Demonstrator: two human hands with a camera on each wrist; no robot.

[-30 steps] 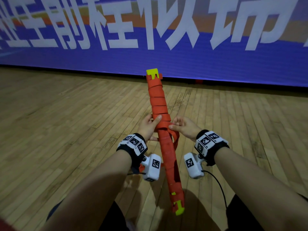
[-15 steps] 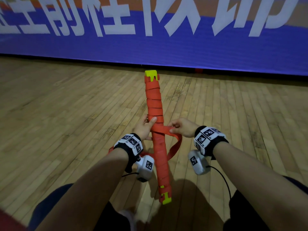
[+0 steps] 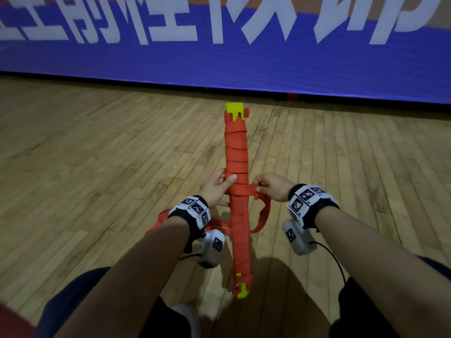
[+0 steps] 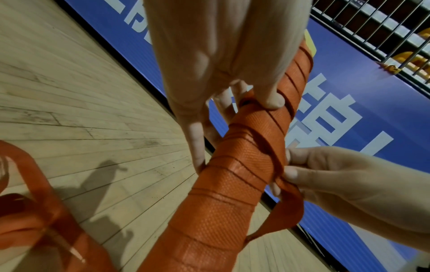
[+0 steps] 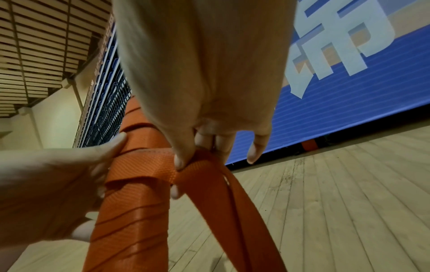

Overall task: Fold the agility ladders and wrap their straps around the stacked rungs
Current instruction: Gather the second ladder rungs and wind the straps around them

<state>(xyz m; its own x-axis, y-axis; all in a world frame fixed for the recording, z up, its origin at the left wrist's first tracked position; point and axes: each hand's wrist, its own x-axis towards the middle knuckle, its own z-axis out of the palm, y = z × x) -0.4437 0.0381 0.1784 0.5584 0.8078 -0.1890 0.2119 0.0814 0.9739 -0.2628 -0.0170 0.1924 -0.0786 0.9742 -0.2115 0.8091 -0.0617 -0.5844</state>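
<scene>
A long bundle of stacked ladder rungs (image 3: pixel 238 215), wound in orange strap with yellow-green ends, points away from me above the floor. My left hand (image 3: pixel 219 185) grips the bundle (image 4: pixel 232 193) at its middle, thumb on top of the wraps and fingers round the far side. My right hand (image 3: pixel 267 189) pinches the loose orange strap (image 5: pixel 200 171) just right of the bundle and holds it taut across the wraps. Below that hand a slack loop of strap (image 3: pixel 262 215) hangs, and more strap (image 4: pixel 35 211) trails under my left wrist.
The wooden plank floor (image 3: pixel 97 167) lies all around. A blue banner wall with white characters (image 3: pixel 219 52) runs along the far edge. My knees in dark trousers (image 3: pixel 80 301) are at the bottom of the head view.
The bundle has swung from a tilt to pointing straight ahead. My right hand has drawn the strap out to the right across the bundle, and the hanging loop has shortened.
</scene>
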